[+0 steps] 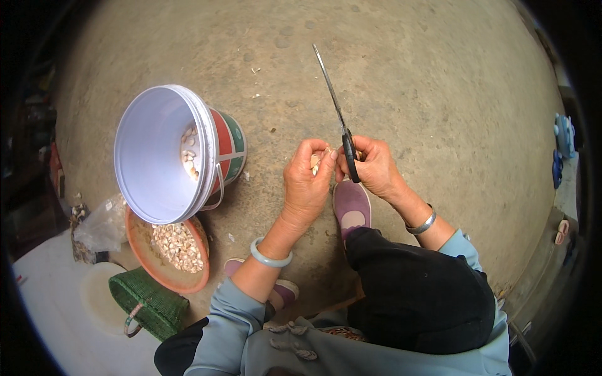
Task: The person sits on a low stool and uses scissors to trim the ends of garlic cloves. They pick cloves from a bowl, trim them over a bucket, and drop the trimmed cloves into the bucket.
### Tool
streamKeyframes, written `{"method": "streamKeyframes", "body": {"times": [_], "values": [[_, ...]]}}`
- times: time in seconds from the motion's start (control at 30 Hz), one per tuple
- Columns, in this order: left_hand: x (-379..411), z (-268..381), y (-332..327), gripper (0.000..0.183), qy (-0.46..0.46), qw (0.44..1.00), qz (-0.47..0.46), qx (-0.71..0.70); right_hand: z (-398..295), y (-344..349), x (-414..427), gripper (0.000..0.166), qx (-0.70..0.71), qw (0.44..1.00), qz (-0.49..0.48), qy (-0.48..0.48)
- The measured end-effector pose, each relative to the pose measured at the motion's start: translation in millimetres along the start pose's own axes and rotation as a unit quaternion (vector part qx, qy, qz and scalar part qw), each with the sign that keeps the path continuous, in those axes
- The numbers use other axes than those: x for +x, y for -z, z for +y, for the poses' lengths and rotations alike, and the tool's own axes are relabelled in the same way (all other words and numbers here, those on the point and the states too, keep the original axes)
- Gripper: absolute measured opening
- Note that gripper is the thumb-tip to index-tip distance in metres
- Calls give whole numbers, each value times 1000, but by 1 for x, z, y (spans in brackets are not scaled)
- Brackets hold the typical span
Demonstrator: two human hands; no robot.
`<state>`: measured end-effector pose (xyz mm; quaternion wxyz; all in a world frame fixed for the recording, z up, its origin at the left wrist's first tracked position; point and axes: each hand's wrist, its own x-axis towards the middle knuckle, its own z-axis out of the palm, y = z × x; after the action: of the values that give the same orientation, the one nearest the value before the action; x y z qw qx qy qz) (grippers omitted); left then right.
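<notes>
Several pale garlic cloves [315, 162] are held in my left hand [303, 169], pinched and cupped by its bent fingers. Scissors [335, 101] with black handles are gripped in my right hand [376, 164], their long blades pointing up and away from me, seen nearly edge-on. The fingertips of the two hands almost meet, and what lies between them is partly hidden by the handles. To the left of my hands stands a white plastic bucket [155, 155] with red and green sides. A few peeled cloves [189, 155] lie at its bottom.
Beside the bucket, an orange shallow basin [138, 235] contains unpeeled garlic cloves [178, 246]. Near it are a green woven basket [150, 301], a round whitish lid [96, 291] and a clear plastic bag [103, 225]. My purple shoe [350, 204] is below my hands on the concrete floor [423, 84].
</notes>
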<state>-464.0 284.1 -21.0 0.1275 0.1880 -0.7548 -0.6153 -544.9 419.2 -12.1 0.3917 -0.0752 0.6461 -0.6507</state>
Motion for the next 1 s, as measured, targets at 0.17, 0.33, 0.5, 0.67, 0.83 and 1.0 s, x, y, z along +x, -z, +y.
{"method": "streamKeyframes", "body": {"times": [0.17,0.33,0.5,0.67,0.83,1.0], "values": [[-1,-10,0,11,-7,1000,-16,16,-5,0,0,16,-5,1000,-4,-22],[-1,-4,6,12,-25,999,-40,28,-4,5,2,14,41,997,-21,-62],[-1,5,13,13,-99,989,-50,94,-18,-2,-3,14,-36,998,-7,-56],[1,4,19,13,-86,990,-83,69,-18,-2,-5,15,-71,997,-19,-25],[-2,8,18,11,34,992,-102,-60,-6,0,-6,16,-142,990,11,4],[2,13,22,12,151,942,-109,-280,5,8,-8,16,47,997,11,-57]]}}
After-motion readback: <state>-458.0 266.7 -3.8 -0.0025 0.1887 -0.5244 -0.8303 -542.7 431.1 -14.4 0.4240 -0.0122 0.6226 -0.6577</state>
